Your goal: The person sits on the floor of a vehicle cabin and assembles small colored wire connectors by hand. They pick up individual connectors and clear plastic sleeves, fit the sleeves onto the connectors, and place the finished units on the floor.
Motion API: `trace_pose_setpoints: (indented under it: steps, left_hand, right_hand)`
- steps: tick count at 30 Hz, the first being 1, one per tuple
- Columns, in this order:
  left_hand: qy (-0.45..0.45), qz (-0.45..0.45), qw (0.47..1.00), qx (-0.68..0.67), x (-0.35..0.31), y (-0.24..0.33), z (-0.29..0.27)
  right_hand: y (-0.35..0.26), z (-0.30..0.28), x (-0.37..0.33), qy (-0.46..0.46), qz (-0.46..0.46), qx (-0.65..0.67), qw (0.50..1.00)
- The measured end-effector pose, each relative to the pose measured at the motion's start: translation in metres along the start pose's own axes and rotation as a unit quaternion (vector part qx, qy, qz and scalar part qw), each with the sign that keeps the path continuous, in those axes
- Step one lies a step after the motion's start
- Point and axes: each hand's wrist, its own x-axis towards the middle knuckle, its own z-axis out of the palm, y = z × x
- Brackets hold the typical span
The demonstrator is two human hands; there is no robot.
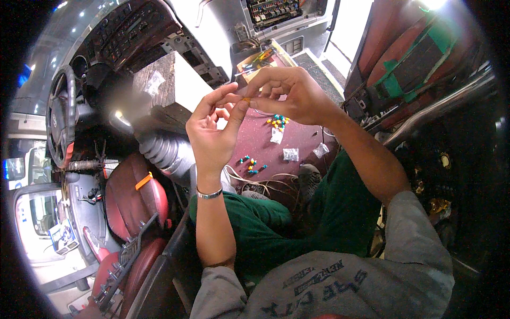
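Both my hands are raised together in front of me, above a dark red floor [234, 151]. The thumb and fingers of my left hand [215, 114] pinch at a tiny orange-yellow piece [246, 99]. My right hand [292, 93] meets it there, its thumb and forefinger closed on the same piece. The piece is too small to tell its kind. Below the hands lies a heap of small yellow and teal pieces [278, 123], and a smaller scatter of the same kind of pieces [252, 166] is nearer to me.
Small clear plastic bags [290, 154] and pale cables [265, 183] lie on the floor by my shoes. A box with tools [260, 61] stands beyond my hands. To the left are a wooden block [159, 85], a steering wheel [62, 117] and a red seat [130, 196]; a metal rail [425, 111] is at right.
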Motion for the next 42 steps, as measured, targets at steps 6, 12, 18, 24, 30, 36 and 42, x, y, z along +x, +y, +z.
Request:
trace_pose_setpoints:
  steps: [6,12,18,24,30,36,42]
  left_hand:
    - [0.006,0.059,0.997,0.050,0.000,-0.004,0.000]
    - [0.043,0.055,0.993,0.097,0.000,0.006,0.011]
    - [0.038,0.088,0.982,0.165,0.000,0.003,0.009]
    - [0.052,0.103,0.979,0.170,-0.001,-0.003,0.015]
    - [0.066,0.085,0.983,0.148,-0.003,-0.001,0.014]
    - [0.036,0.063,0.989,0.130,-0.004,0.003,0.011]
    - [0.009,0.063,0.989,0.130,-0.002,0.000,0.005]
  right_hand:
    - [-0.002,0.005,-0.001,0.025,0.063,0.036,0.997]
    - [0.001,0.012,-0.002,0.069,0.069,0.012,0.995]
    - [-0.005,0.017,-0.003,0.086,0.081,-0.008,0.993]
    - [-0.003,0.010,-0.003,0.052,0.027,-0.010,0.998]
    - [-0.009,0.006,-0.002,0.027,0.022,-0.045,0.998]
    - [-0.012,0.004,-0.001,0.033,0.039,-0.042,0.998]
    - [-0.001,0.000,0.000,0.034,-0.025,-0.078,0.996]
